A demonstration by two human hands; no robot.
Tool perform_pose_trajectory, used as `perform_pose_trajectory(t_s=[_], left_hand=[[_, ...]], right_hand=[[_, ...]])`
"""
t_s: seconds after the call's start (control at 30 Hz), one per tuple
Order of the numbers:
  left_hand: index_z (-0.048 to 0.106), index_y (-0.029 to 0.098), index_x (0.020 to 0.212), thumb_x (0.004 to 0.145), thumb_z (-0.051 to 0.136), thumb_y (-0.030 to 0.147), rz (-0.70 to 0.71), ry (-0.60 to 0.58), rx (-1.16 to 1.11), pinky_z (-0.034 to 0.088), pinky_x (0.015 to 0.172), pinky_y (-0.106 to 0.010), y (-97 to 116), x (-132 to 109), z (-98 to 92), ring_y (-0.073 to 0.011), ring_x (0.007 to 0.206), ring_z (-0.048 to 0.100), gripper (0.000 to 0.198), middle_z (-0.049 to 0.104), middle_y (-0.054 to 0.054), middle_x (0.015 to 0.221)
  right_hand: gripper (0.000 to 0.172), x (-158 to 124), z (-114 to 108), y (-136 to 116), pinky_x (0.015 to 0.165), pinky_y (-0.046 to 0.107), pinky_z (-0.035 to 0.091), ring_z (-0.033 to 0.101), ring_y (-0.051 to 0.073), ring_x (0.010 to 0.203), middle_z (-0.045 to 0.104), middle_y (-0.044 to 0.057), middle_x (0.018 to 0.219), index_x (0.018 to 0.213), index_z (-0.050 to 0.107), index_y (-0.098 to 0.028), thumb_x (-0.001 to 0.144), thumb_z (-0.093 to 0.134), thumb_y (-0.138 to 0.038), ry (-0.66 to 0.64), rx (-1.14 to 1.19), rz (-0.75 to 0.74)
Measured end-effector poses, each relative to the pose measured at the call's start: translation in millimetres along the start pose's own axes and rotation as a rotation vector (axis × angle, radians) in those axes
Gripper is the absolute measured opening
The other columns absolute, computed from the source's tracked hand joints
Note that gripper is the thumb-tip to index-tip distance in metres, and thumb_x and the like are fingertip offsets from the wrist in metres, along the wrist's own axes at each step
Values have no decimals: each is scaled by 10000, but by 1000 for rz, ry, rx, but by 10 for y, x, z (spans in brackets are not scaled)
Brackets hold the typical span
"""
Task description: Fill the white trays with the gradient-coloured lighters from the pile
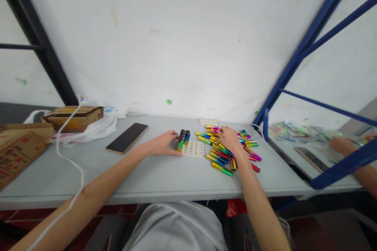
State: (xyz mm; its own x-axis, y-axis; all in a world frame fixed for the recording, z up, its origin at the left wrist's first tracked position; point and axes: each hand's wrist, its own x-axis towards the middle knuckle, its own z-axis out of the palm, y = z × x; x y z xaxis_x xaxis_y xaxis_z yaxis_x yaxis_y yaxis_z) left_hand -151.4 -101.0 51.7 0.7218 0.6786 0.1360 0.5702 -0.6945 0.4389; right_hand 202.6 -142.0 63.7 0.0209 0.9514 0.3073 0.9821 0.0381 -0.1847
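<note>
A white tray with round holes point(194, 150) lies on the grey table point(165, 176). A few rainbow-coloured sticks point(183, 138) stand upright in its left end. My left hand point(162, 144) rests flat beside the tray's left edge, fingertips against those standing sticks. To the right lies a loose pile of several rainbow sticks point(224, 157). My right hand point(230, 139) reaches down into the top of that pile, fingers curled over the sticks; whether it grips one is not visible.
A black phone point(127, 137) lies left of my left hand. Cardboard boxes point(73, 117) and a white plastic bag sit at far left, with a white cable across the table. Another white tray point(208, 121) lies behind the pile. A co-worker's hand point(341, 145) works at the neighbouring table beyond the blue frame.
</note>
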Motion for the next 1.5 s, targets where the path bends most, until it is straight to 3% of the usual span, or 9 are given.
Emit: perform_pose_trajectory(t_s=[0.23, 0.43, 0.57, 0.67, 0.73, 0.87, 1.0, 1.3, 1.5], left_hand=[[699, 199, 1264, 763, 816, 731, 13, 22, -6, 487, 1158, -440, -6, -16, 8, -364, 1298, 627, 739, 656, -155, 1398], [693, 196, 1278, 773, 810, 735, 16, 11, 10, 490, 1145, -431, -16, -12, 5, -356, 1296, 624, 749, 643, -160, 1414], [701, 181, 1279, 773, 817, 734, 29, 21, 9, 487, 1144, -415, -22, -8, 9, -358, 1302, 623, 759, 653, -161, 1392], [693, 170, 1299, 790, 807, 737, 45, 20, 17, 472, 1161, -414, -27, -11, 15, -356, 1314, 612, 770, 646, -167, 1394], [687, 185, 1309, 803, 796, 741, 62, 22, 20, 472, 1161, -416, -31, -13, 20, -348, 1304, 616, 760, 647, -158, 1393], [696, 191, 1291, 794, 797, 747, 66, 39, 15, 486, 1144, -424, -34, -12, 23, -350, 1273, 634, 753, 663, -153, 1372], [700, 188, 1286, 800, 787, 755, 77, 43, 22, 488, 1141, -413, -25, -11, 22, -348, 1269, 636, 752, 665, -156, 1368], [693, 198, 1315, 797, 794, 740, 69, 34, 30, 488, 1137, -401, -35, -4, 26, -346, 1281, 633, 757, 664, -148, 1388], [686, 175, 1325, 795, 793, 744, 60, 18, 4, 464, 1168, -431, -21, -5, 17, -361, 1305, 614, 785, 642, -168, 1396]], right_hand=[[412, 27, -44, -128, 979, 430, 565, 758, 295, 1038, 817, 130, 1085, 1023, 746, -186, 950, 661, -582, 237, 886, 40], [515, -91, -159, -487, 753, 358, 624, 766, 229, 811, 797, 36, 882, 956, 624, -250, 795, 797, -707, 104, 1486, 90], [531, -173, -190, -754, 515, 238, 500, 541, 115, 514, 596, -84, 645, 957, 550, -277, 800, 779, -730, -43, 1534, 71], [545, -206, -149, -935, 416, 178, 250, 340, 74, 463, 444, -106, 622, 937, 542, -273, 798, 765, -750, -88, 1498, 73], [584, -219, -100, -1029, 429, 192, 172, 296, 73, 476, 401, -93, 626, 883, 548, -253, 793, 729, -801, -83, 1474, 108], [728, -251, -16, -1125, 450, 246, 153, 254, 84, 475, 363, -51, 574, 663, 474, -228, 816, 534, -937, -186, 1421, 174], [731, -293, 9, -1153, 460, 266, 113, 151, 85, 464, 236, -71, 527, 593, 375, -250, 852, 472, -926, -296, 1418, 241], [549, -326, 57, -1167, 426, 270, 133, 177, 103, 438, 274, -65, 498, 601, 354, -263, 985, 415, -650, -263, 1339, 243], [650, -317, 100, -1145, 424, 267, 163, 178, 98, 418, 270, -77, 480, 604, 391, -263, 908, 485, -830, -277, 1352, 192]])
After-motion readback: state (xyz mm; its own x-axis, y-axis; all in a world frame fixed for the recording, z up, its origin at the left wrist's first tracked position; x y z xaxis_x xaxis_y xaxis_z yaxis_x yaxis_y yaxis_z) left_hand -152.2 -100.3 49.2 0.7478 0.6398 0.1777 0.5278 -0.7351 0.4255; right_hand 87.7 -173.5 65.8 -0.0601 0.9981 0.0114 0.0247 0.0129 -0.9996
